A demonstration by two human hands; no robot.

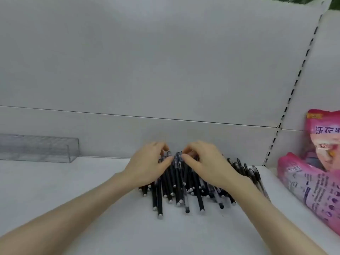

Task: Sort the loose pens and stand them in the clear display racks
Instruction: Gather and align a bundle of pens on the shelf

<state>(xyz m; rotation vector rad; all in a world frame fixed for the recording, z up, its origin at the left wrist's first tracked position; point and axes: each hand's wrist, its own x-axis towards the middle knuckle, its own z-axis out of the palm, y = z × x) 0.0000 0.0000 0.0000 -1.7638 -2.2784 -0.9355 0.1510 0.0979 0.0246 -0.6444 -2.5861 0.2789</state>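
Note:
A heap of several black pens [184, 188] lies on the white shelf, its far end against the back panel. My left hand [149, 166] lies on the left of the heap with curled fingers gripping pens at the far end. My right hand [206, 164] lies on the right of the heap, its fingers also curled around pens there. The two hands almost meet at the fingertips. A clear display rack [42, 150] stands at the back left of the shelf, with no pens seen in it.
Pink plastic pouches [312, 181] lean at the right end of the white shelf [73, 199]. A slotted metal upright [287, 107] runs up the back panel on the right. More black pens [252, 172] spread toward the pouches.

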